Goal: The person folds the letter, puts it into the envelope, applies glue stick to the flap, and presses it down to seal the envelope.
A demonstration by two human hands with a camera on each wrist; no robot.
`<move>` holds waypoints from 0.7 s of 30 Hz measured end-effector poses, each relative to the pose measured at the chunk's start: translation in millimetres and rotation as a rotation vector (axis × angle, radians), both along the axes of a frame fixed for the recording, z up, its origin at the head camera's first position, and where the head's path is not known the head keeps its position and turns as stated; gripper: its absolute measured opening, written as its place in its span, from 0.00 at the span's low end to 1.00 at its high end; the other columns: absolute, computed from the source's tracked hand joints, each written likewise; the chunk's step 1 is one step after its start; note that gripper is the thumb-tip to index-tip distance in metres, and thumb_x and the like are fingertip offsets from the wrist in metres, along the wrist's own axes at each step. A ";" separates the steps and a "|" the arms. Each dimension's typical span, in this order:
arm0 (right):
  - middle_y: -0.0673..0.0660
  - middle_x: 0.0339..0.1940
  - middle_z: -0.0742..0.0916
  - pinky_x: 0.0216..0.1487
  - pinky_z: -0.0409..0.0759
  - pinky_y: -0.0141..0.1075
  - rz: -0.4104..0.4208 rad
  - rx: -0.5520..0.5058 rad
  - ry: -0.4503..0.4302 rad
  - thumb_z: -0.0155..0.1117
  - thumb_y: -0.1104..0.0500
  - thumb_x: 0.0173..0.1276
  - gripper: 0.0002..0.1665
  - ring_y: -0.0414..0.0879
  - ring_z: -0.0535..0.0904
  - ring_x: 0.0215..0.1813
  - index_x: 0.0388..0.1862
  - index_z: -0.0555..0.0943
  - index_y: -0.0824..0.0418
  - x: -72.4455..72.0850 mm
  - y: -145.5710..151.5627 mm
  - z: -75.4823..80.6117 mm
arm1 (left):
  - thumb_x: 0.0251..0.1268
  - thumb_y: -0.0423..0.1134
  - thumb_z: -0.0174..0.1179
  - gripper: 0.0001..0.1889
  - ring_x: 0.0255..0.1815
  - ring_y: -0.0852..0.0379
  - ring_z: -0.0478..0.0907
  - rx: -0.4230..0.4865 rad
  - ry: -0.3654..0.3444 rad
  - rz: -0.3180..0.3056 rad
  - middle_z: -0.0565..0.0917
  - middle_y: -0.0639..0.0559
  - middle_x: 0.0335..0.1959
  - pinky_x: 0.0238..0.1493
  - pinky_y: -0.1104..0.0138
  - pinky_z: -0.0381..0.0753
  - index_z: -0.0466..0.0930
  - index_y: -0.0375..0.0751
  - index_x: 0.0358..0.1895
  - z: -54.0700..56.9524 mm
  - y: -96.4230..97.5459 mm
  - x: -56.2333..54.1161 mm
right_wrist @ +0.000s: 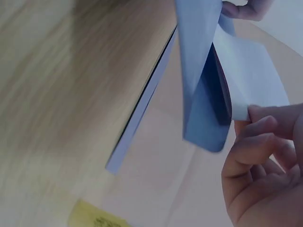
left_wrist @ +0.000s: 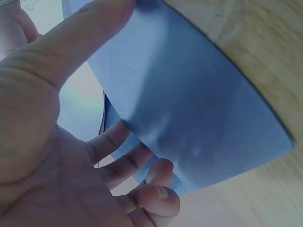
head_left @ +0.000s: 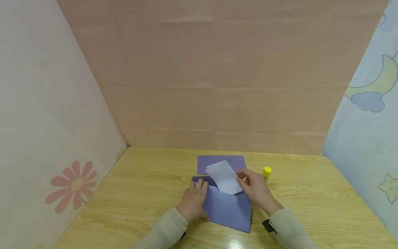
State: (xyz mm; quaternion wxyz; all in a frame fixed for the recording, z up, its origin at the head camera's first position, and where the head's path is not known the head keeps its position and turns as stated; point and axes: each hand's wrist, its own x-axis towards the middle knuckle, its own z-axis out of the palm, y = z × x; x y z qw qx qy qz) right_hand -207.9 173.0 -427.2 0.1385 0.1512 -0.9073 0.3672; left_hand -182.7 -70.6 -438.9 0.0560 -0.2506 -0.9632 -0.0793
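A purple envelope (head_left: 228, 211) is held by my left hand (head_left: 194, 200), thumb at its near edge and fingers at its opening. In the left wrist view those fingers curl over the rim of the envelope (left_wrist: 189, 109). My right hand (head_left: 256, 188) pinches a folded white paper (head_left: 224, 177) by its right edge, between thumb and fingertips. The paper's lower end is inside the envelope's mouth; most of it sticks out above. In the right wrist view the white paper (right_wrist: 253, 71) slants out of the gaping pocket, and the right hand (right_wrist: 265, 165) grips its corner.
Behind the envelope lies a flat purple rectangle (head_left: 202, 164) on the wooden table (head_left: 149, 180). A yellow-capped stick (head_left: 266, 173) stands just beyond the right hand. A brown papered wall (head_left: 217, 69) closes off the back, with patterned walls at both sides.
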 end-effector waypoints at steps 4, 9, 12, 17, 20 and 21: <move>0.52 0.35 0.87 0.22 0.71 0.30 0.044 0.078 0.035 0.67 0.68 0.67 0.09 0.34 0.68 0.22 0.45 0.86 0.60 1.1 2.1 2.3 | 0.17 0.57 0.88 0.53 0.40 0.52 0.67 -0.003 -0.005 0.001 0.72 0.48 0.48 0.28 0.66 0.74 0.69 0.42 0.54 -1.5 -0.2 -0.6; 0.51 0.35 0.87 0.23 0.70 0.30 0.094 0.113 0.107 0.69 0.68 0.66 0.10 0.32 0.66 0.23 0.45 0.87 0.60 3.3 1.4 5.5 | 0.17 0.58 0.88 0.54 0.39 0.52 0.67 -0.005 -0.004 0.005 0.71 0.48 0.49 0.28 0.67 0.73 0.69 0.41 0.56 -2.6 -0.2 -1.1; 0.51 0.34 0.87 0.24 0.70 0.29 0.125 0.112 0.146 0.70 0.68 0.65 0.09 0.30 0.66 0.23 0.44 0.88 0.61 3.7 -0.7 4.7 | 0.17 0.58 0.88 0.55 0.39 0.52 0.67 -0.008 0.006 0.009 0.72 0.48 0.49 0.27 0.67 0.72 0.68 0.40 0.56 -2.7 -0.4 -0.9; 0.54 0.36 0.88 0.25 0.72 0.29 0.150 0.118 0.125 0.68 0.70 0.65 0.11 0.30 0.67 0.24 0.46 0.87 0.64 3.3 -1.8 2.3 | 0.18 0.58 0.88 0.54 0.39 0.52 0.67 -0.002 0.003 0.013 0.72 0.47 0.50 0.27 0.66 0.72 0.68 0.41 0.56 -2.6 -0.9 0.0; 0.55 0.38 0.88 0.28 0.74 0.29 0.134 0.147 0.112 0.67 0.71 0.65 0.11 0.33 0.72 0.27 0.46 0.87 0.64 3.3 0.3 3.1 | 0.20 0.57 0.87 0.54 0.41 0.52 0.67 0.006 -0.011 0.013 0.72 0.47 0.53 0.29 0.65 0.73 0.69 0.41 0.58 -2.2 -0.7 0.8; 0.55 0.39 0.88 0.29 0.75 0.30 0.130 0.163 0.113 0.67 0.71 0.65 0.12 0.34 0.75 0.29 0.46 0.87 0.63 3.5 1.0 3.8 | 0.20 0.57 0.87 0.54 0.41 0.52 0.67 0.011 -0.017 0.014 0.72 0.47 0.53 0.30 0.65 0.73 0.69 0.41 0.58 -2.2 -0.6 1.0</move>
